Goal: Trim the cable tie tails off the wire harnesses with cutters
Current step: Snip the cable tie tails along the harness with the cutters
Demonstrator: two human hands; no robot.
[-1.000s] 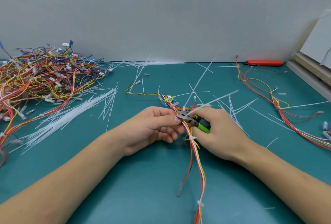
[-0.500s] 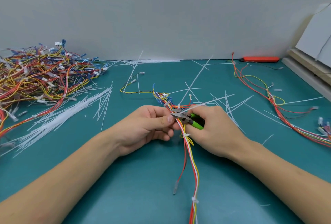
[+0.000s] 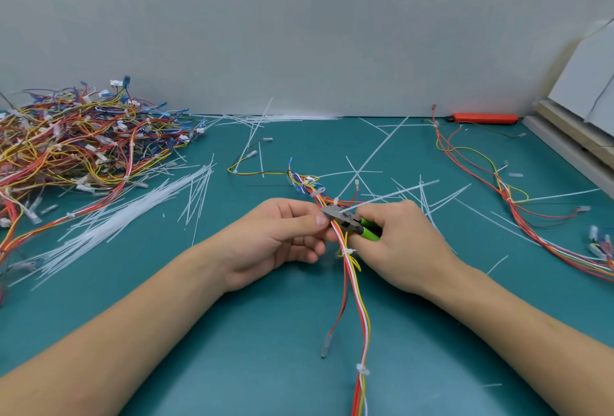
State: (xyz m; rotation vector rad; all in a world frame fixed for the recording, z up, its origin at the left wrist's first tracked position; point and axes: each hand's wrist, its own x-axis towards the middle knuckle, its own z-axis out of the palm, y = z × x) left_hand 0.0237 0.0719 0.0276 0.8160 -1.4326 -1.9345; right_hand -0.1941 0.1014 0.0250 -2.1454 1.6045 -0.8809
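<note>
A teal mat (image 3: 166,332) covers the bench, backed by a plain grey wall, and it is littered with white clipped-off tie tails (image 3: 109,226), thickest in a fan at centre left. A big tangle of coloured harnesses (image 3: 76,146) is heaped at the upper left of the frame; another loose harness (image 3: 498,189) trails down the right side, and an orange tool (image 3: 483,118) lies against the wall at upper right.

In the middle, the left hand (image 3: 272,243) pinches the harness in work (image 3: 357,286) between thumb and fingers, holding the bundle just beside the cutting spot. The right hand (image 3: 403,246) is curled round the green handles of the cutters (image 3: 349,221), whose grey nose points left, across the wires and against the left thumb. A long white tail (image 3: 392,196) runs up and to the right from just above the cutter head. Whether the blades have closed on it I cannot tell from here.

This looks like the middle of one trim: the tool is set at a tie head and the tail is uncut. The next move would call for a firm squeeze flush against the tie head, keeping the blades off the wire insulation and the left thumb. Lower down the same harness, towards the bottom of the frame, two ties (image 3: 362,369) look already cut short.
</note>
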